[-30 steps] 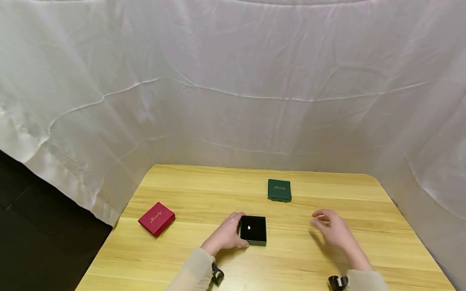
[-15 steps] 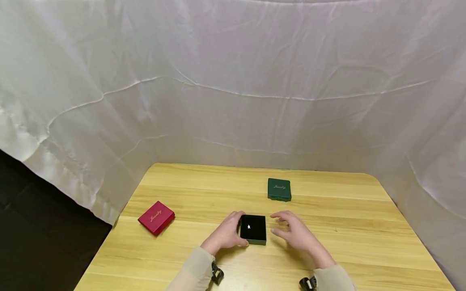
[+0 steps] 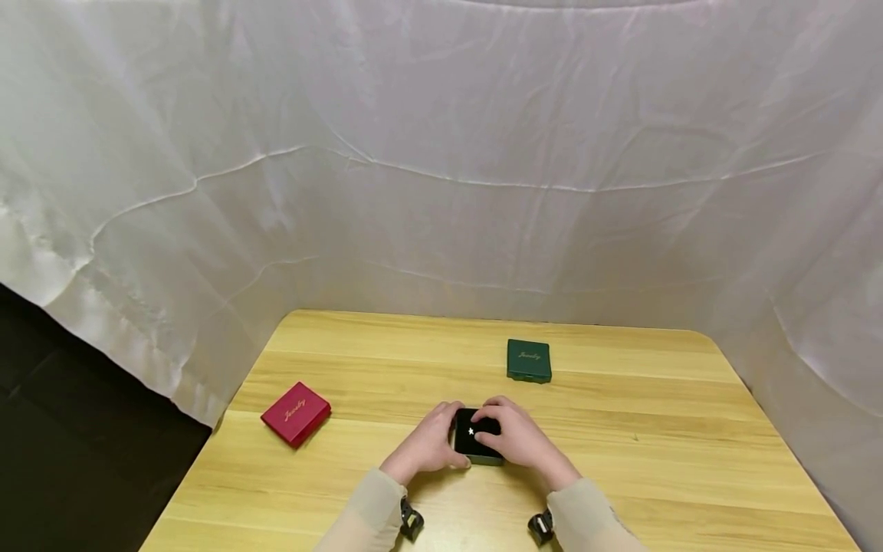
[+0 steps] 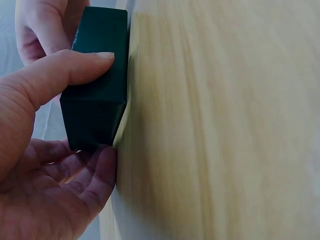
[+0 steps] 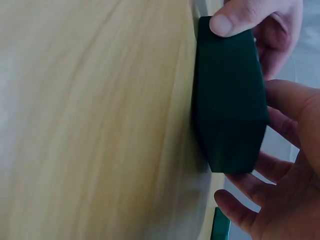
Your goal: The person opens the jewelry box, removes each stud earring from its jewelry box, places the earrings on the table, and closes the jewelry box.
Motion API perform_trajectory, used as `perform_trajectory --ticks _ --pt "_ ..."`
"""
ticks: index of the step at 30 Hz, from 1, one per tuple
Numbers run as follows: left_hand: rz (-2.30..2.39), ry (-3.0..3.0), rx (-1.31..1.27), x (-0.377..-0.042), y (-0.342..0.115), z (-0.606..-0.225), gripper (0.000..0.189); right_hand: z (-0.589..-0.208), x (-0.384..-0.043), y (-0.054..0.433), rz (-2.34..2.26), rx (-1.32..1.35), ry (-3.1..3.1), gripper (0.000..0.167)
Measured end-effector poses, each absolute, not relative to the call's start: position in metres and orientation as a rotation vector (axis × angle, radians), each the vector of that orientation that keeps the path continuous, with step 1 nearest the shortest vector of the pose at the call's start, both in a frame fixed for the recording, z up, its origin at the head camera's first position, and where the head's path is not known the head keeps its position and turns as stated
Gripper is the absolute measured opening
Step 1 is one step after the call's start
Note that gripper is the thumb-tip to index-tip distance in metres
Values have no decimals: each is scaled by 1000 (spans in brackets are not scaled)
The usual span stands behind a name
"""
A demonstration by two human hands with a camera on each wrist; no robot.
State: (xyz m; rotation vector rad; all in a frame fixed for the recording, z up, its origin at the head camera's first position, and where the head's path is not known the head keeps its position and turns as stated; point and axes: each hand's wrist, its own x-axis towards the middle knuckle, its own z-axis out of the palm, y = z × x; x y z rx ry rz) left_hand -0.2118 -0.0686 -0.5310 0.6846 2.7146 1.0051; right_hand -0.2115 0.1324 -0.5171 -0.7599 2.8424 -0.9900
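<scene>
A small dark green jewelry box [image 3: 487, 460] stands lidless on the table, black padding inside. On the padding sits a tiny silver star-shaped piece of jewelry [image 3: 471, 432]. My left hand [image 3: 431, 441] grips the box from its left side, the thumb [image 4: 82, 67] pressed on the near green wall and the fingers behind. My right hand [image 3: 517, 437] reaches over the box from the right. Its thumb and index fingertips are slightly apart, right beside the star. In the right wrist view, its other fingers [image 5: 267, 167] curve loosely near the box's right end.
A green square lid marked Jewelry [image 3: 529, 360] lies farther back on the wooden table [image 3: 655, 429]. A closed red jewelry box [image 3: 297, 415] lies at the left. Pale curtain fabric [image 3: 483, 153] hangs behind the table.
My right hand has moved left from the right side of the table to over the box, fingertips beside the star. My left hand keeps its grip, and the box stays put.
</scene>
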Motion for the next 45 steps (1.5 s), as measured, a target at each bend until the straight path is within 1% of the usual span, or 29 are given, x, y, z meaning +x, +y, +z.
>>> perform_trajectory --ticks 15,31,45 --pt "1001 2695 671 -210 -69 -529 93 -519 -218 121 -981 -755 2841 16" --pt "997 2712 676 -211 -69 -529 93 -523 -222 119 -950 -769 2873 6" --pt "1001 2722 696 -210 -69 -528 91 -523 -221 118 -954 -763 2876 15"
